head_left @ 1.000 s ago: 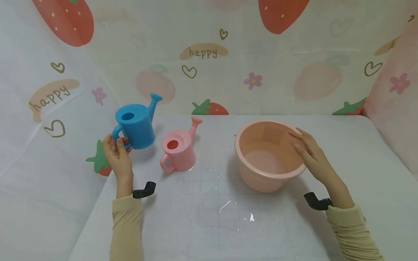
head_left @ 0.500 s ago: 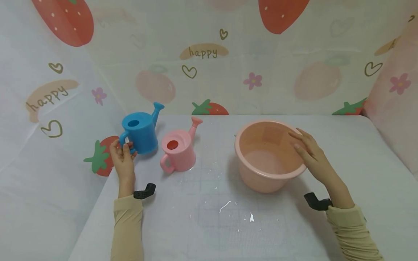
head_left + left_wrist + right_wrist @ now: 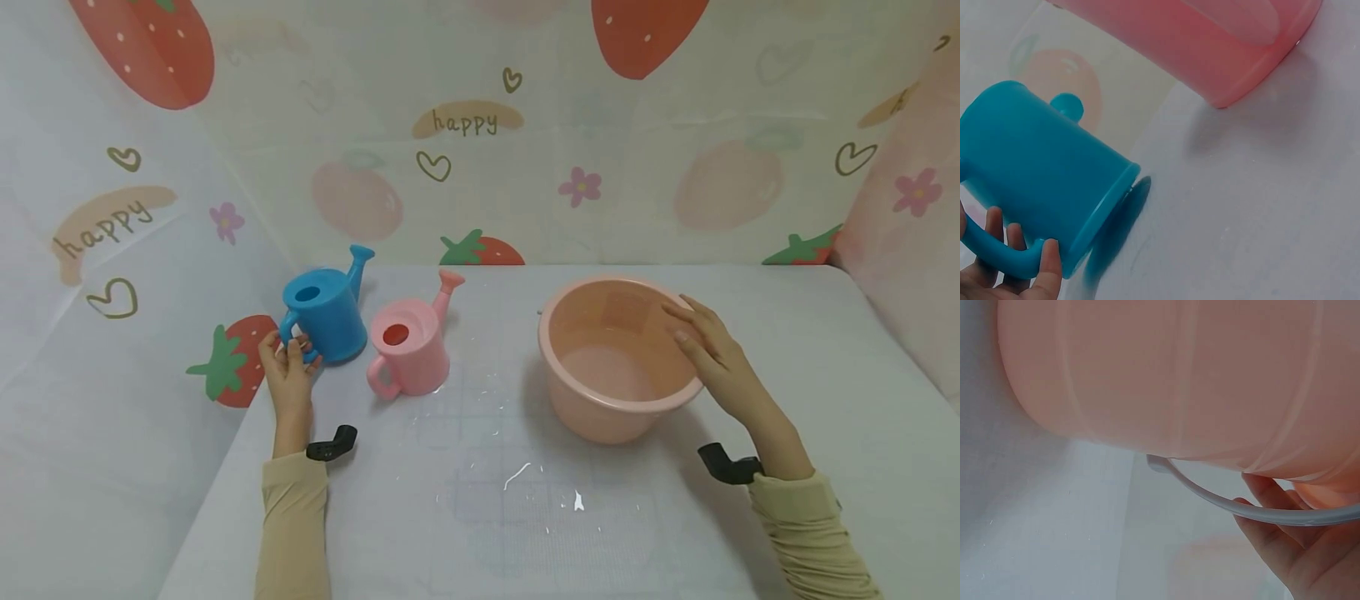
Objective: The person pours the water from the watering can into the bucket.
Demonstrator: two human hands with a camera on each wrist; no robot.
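Observation:
My left hand [image 3: 288, 379] holds the handle of a blue watering can [image 3: 333, 321] at the back left. In the left wrist view the fingers are curled round the can's handle [image 3: 997, 253]; its base is close over the table. A pink watering can [image 3: 420, 358] stands just to its right, spout pointing back. My right hand [image 3: 716, 358] is on the right rim of a pink plastic basin [image 3: 603, 421]. From the right wrist, fingertips show against the basin's outer wall, behind a grey carrying handle [image 3: 1260, 515].
The white table [image 3: 480, 533] carries a see-through cover with bright glints near the front middle. A strawberry-print cloth [image 3: 465, 192] hangs at the back and along both sides. A black wrist camera [image 3: 333, 443] sits on each wrist.
My left hand has lowered the blue watering can and brought it slightly to the right, beside the pink one. The right hand, the basin and the pink can look unchanged.

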